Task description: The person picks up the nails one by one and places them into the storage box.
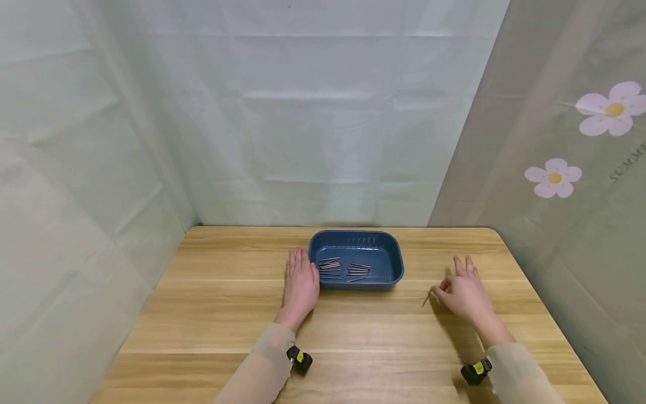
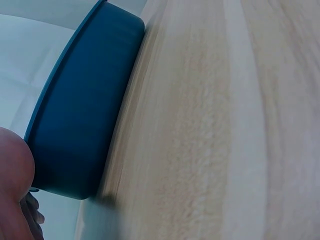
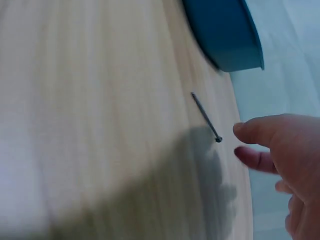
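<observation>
A dark blue tray [image 1: 395, 264] stands on the wooden table, with several thin metal nails [image 1: 359, 269] lying in it in two groups. My left hand [image 1: 300, 280] rests against its left side, fingers extended; in the left wrist view only part of that hand shows beside the tray's wall [image 2: 85, 100]. To the right of the tray, one nail [image 3: 206, 117] lies apart on the table. My right hand [image 1: 466, 294] is just beside the nail's head, thumb and index finger [image 3: 255, 160] parted, with a gap between them and the nail in the right wrist view.
The wooden table [image 1: 212, 314] reaches back to a pale hanging cloth [image 1: 313, 112]. Cloth with printed flowers [image 1: 554, 178] hangs at the right side. A black wrist camera [image 1: 300, 359] sits on the left forearm, another camera [image 1: 476, 371] on the right.
</observation>
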Tool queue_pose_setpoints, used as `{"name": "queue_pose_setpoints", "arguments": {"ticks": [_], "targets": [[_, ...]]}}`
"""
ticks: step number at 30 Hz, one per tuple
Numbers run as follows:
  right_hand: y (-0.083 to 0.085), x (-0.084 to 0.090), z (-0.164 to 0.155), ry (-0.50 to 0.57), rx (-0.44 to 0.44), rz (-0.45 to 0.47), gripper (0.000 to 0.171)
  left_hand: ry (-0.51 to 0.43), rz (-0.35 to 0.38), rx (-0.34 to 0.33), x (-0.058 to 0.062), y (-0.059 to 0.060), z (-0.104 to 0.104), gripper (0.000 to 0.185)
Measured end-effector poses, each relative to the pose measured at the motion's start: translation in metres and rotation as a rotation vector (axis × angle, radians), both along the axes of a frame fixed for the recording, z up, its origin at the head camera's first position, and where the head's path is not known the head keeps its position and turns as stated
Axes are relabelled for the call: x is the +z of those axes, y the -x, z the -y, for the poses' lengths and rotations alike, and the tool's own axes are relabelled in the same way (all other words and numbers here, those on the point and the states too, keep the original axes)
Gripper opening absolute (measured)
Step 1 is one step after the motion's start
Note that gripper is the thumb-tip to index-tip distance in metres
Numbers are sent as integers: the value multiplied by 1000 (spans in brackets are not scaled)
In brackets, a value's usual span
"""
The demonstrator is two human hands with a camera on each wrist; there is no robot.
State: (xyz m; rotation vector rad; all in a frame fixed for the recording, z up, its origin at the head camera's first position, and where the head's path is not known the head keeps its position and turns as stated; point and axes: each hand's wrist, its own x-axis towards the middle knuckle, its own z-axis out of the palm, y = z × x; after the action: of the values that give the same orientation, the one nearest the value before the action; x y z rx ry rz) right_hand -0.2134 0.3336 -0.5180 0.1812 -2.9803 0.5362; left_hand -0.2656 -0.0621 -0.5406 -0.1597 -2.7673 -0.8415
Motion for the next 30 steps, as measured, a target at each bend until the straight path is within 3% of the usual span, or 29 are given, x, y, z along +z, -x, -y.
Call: {"name": "queue_pose_setpoints", "arguments": {"ticks": [10, 30], "targets": [[-7, -12, 16, 2, -84, 58, 38, -8, 18, 5, 2, -3, 1, 56], [-6, -11, 24, 13, -75, 62, 25, -14, 7, 9, 0, -1, -2, 54]]}}
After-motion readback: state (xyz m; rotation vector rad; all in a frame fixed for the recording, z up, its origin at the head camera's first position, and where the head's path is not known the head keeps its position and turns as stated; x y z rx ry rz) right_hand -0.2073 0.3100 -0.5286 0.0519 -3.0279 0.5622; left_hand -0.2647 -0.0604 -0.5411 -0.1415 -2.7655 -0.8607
